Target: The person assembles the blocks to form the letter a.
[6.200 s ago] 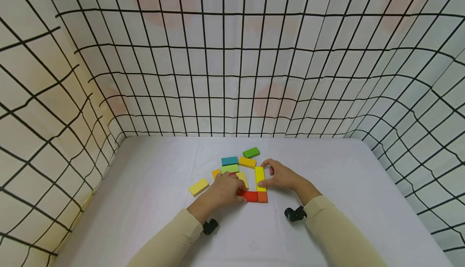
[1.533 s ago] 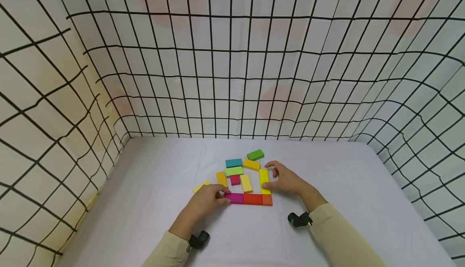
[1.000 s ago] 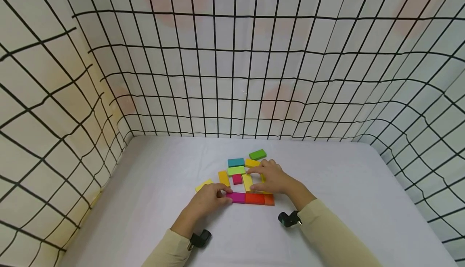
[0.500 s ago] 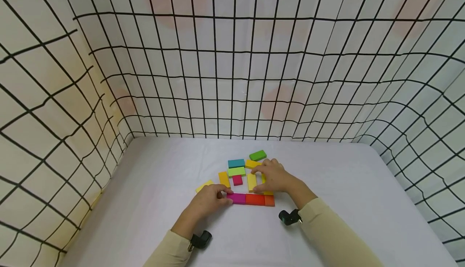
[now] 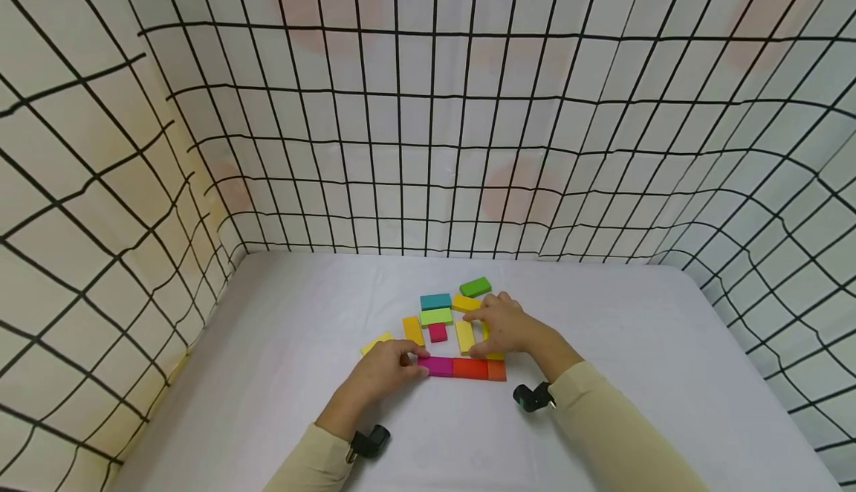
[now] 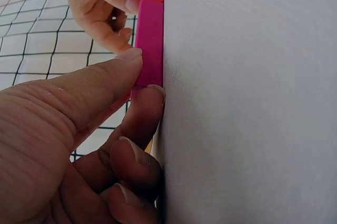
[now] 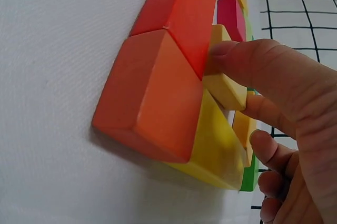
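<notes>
A magenta block (image 5: 436,366), a red block (image 5: 470,369) and a short orange block (image 5: 496,370) lie end to end in a row. At its left end my left hand (image 5: 383,369) pinches the magenta block between thumb and finger. A bright yellow block (image 7: 218,155) stands behind the orange one, mostly covered in the head view by my right hand (image 5: 511,326). The thumb and index finger of that hand pinch a pale yellow block (image 5: 464,337), just left of the bright yellow one. In the right wrist view the pale block (image 7: 224,84) sits behind the red one.
Behind the row lie a crimson block (image 5: 438,332), a light green block (image 5: 436,318), a teal block (image 5: 435,302), an amber block (image 5: 413,331), a golden block (image 5: 466,303) and a green block (image 5: 475,287). Another yellow block (image 5: 376,342) is partly behind my left hand. Black mesh (image 5: 428,140) surrounds the table.
The magenta block now shows at the row's left end, with my left hand farther left. My right hand has gone from the bright yellow block to the pale one, which has shifted right and straightened.
</notes>
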The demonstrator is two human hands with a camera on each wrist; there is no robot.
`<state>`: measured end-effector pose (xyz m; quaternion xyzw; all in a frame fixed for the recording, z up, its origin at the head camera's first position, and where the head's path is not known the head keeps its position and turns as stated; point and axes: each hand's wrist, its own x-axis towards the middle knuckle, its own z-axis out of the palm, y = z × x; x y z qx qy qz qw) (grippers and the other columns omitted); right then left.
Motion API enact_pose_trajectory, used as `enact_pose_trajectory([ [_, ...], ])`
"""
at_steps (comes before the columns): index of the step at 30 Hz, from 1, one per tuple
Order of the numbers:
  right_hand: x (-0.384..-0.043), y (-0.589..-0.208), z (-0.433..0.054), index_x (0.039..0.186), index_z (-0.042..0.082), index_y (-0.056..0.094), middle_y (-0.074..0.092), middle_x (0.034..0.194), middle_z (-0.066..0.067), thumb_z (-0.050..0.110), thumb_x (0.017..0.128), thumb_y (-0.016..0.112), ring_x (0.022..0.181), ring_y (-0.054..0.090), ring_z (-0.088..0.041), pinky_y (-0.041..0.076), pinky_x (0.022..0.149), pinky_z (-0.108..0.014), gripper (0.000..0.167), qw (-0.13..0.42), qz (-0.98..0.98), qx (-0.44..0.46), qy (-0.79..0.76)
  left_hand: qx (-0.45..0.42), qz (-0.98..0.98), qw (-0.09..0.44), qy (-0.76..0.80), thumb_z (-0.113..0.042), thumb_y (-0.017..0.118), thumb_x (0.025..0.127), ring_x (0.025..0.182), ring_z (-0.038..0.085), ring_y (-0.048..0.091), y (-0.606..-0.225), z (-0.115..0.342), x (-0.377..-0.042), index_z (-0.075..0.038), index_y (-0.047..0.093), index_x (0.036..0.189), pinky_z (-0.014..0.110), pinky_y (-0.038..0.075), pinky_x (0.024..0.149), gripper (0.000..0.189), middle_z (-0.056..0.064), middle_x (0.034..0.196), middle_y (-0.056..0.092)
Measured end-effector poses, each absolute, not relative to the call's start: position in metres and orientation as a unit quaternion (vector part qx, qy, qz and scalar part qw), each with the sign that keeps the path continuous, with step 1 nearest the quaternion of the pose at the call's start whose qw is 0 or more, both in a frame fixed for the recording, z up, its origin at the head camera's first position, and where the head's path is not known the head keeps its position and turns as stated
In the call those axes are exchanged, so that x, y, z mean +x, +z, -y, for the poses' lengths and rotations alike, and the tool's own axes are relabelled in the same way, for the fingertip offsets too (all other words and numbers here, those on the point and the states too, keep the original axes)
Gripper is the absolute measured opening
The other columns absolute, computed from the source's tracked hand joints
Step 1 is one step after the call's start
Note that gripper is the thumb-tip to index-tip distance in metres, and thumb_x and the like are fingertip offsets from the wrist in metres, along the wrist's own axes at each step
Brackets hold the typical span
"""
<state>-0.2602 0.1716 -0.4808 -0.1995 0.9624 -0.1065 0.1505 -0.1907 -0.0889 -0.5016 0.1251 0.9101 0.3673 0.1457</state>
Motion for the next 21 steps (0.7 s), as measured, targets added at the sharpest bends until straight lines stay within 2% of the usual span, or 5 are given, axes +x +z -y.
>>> enact_pose_trajectory([
  [21,-0.2606,-0.484,-0.1669,0.136,0.022,0.066,0.059,0.133,-0.006,0.044,0.075,0.084,0.118,0.044,-0.022,0.05,0.093,-0.042,0.067,0.135,-0.963,-0.2,-0.121,0.118,-0.913,0.148,0.361,-0.029,0.08,0.089,0.082,0.015,0.054,-0.501,0.0878,-0.192,-0.023,0.076,0.113,0.027,0.046,0.067,0.024,-0.003,0.085,0.061],
])
